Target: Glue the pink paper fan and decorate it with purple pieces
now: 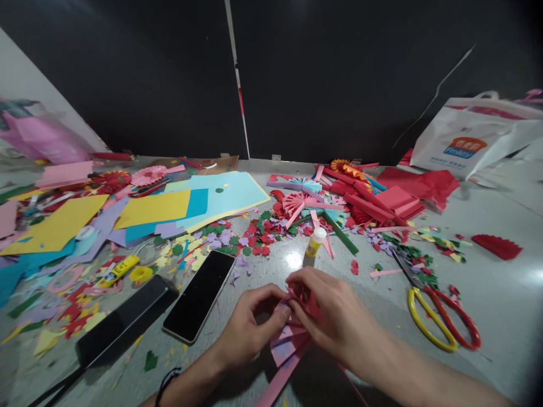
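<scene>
My left hand [250, 322] and my right hand [335, 308] meet low in the middle of the view, both pinching a folded pink and red paper piece [292, 333]. Its pleats are partly hidden by my fingers, and a long pink paper strip [280, 379] hangs from it toward me. A black smartphone [198, 297] lies just left of my left hand. Beyond my hands stands a small glue bottle [316, 242] with a white cap. To my right lie scissors [441, 319] with yellow and red handles.
A grey table [500, 294] is strewn with coloured card sheets [224, 195], paper scraps and paper fans [297, 203]. A dark tablet or phone [127, 316] lies at left. A white plastic bag [470, 135] sits back right, against a black wall [127, 73].
</scene>
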